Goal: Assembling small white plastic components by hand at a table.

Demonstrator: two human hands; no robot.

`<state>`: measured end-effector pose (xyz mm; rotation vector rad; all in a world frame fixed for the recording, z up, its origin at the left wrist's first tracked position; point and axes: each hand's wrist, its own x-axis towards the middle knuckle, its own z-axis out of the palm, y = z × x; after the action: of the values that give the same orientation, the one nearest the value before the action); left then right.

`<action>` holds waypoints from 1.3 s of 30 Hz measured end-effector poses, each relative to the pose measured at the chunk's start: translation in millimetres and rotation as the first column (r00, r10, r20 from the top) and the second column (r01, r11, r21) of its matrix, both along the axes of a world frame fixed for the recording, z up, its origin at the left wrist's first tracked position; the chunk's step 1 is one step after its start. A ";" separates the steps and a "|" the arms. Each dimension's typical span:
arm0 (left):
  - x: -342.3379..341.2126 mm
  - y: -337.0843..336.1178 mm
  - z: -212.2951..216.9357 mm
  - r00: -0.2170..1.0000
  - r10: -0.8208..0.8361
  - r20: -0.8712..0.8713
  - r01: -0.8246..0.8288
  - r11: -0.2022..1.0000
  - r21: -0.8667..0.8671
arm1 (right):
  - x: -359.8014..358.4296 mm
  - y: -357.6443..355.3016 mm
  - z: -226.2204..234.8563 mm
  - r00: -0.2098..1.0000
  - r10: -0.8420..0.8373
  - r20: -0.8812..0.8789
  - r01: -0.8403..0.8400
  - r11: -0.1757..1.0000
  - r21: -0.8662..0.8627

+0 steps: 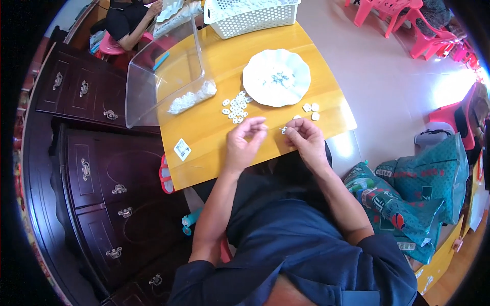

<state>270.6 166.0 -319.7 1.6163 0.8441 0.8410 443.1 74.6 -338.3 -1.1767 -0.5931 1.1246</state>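
Observation:
My right hand pinches a small white piece between thumb and fingertips, just above the table's near edge. To its left, my left hand has its thumb and fingertips close together; whatever they hold, if anything, is too small to make out. Beyond the left hand lies a loose pile of small white oval pieces with dark holes. Several white squarish pieces rest past the right hand. Farther off, a white scalloped plate bears small greenish and pale bits.
On the yellow wooden table, a clear plastic bin lies with whitish bits and a blue tool. A white perforated basket stands behind. Dark drawers flank the left, green sacks the right. Another person sits far left.

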 end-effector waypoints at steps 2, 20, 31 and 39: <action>-15.9 15.5 0.9 0.980 0.168 -0.105 -0.153 0.979 0.133 | -0.2 0.4 -0.3 1.000 -0.010 -0.028 0.010 1.000 0.000; -37.9 69.1 -8.7 0.787 0.401 -0.468 -0.118 0.843 0.524 | -0.8 -1.0 0.4 0.998 0.012 0.061 -0.012 1.000 0.005; -35.0 69.5 -11.0 0.803 0.403 -0.440 -0.086 0.808 0.583 | -4.6 -1.3 0.6 0.999 -0.006 0.039 0.005 0.999 0.036; -22.8 39.7 -0.1 0.973 0.206 -0.100 -0.185 0.964 0.189 | -1.3 -2.3 2.9 1.000 0.002 0.024 -0.003 1.000 0.026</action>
<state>247.8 205.7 -319.8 1.7741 1.0506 0.9907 441.8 72.3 -335.4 -1.1687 -0.6265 1.1029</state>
